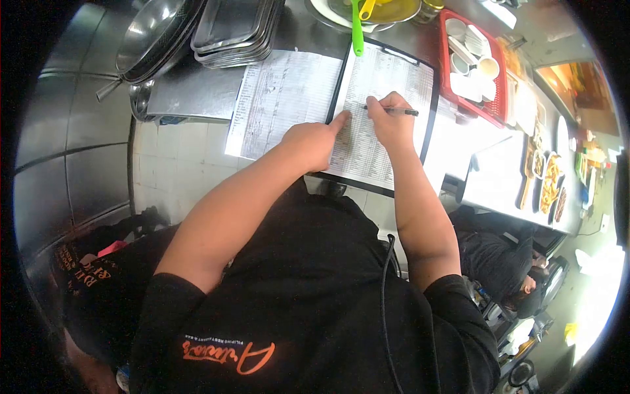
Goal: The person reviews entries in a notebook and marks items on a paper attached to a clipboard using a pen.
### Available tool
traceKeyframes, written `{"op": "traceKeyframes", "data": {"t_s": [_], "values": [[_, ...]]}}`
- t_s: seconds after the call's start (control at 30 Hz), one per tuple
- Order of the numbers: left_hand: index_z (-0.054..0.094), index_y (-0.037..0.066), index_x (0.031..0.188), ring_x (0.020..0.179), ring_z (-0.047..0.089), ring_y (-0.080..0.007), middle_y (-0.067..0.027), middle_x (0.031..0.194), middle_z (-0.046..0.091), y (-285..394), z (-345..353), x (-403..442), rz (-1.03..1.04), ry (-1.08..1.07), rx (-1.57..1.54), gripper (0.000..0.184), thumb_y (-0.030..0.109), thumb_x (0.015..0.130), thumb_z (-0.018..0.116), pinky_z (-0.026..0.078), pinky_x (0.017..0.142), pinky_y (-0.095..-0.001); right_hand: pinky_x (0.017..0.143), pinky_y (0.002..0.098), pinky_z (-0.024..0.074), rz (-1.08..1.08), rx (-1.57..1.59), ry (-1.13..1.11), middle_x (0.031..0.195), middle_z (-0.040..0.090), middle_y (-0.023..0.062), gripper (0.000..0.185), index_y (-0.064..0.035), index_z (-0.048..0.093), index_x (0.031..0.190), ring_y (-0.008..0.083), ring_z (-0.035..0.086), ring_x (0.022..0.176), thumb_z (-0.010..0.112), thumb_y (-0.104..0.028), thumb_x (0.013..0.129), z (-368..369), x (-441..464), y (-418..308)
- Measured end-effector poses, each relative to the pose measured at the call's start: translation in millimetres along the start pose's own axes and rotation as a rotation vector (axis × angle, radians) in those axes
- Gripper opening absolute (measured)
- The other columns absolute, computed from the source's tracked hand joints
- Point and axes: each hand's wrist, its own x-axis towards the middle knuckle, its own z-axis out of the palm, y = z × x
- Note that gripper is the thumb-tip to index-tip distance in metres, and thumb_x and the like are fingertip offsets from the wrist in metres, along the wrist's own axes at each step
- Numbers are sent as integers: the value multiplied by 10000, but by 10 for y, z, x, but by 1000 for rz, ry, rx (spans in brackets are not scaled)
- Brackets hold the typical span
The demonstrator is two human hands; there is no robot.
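Note:
A black clipboard (429, 139) holds a printed sheet (361, 154) with dense rows of small text. My right hand (392, 123) is closed around a dark pen (407, 111), its tip end near the middle of the sheet. My left hand (314, 143) rests at the clipboard's left edge, one finger stretched out onto the sheet and nothing visible held in it. The other fingers of that hand are partly hidden. Under and left of the clipboard lies another lined paper (283, 98) with handwritten marks.
Stacked metal trays (235, 33) and pans (147, 39) stand at the back left. A green-handled utensil (357, 33) overhangs the clipboard's top. On the right are a red basket (502, 108) of white cups and plated food (550, 184). Other people (492, 253) are close on both sides.

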Motion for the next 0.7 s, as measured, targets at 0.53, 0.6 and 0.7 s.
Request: {"op": "traceKeyframes", "data": {"t_s": [0.53,0.6,0.7], "values": [[172,152,1673,992,740,-376,-214,1093,749,16,-64,-6,-15,-30,-15,1132,102,744,817,600,857,-472,627,329,504,-28,-91,-4,690,682,79,315,-12,628,722,155,624,649,791,-221,893,47,14,13],[183,157,1674,983,741,-357,-193,1085,753,27,-77,-18,-21,-29,-3,1112,101,754,805,601,845,-461,626,328,503,-53,-103,-5,689,680,79,312,-14,632,725,153,622,647,790,-222,896,46,16,22],[207,164,1676,964,744,-319,-152,1069,760,35,-82,-30,-29,-24,18,1074,102,771,782,603,821,-438,626,328,504,-82,-84,-5,689,684,81,307,-14,641,733,152,621,645,784,-226,904,49,22,69]]}}
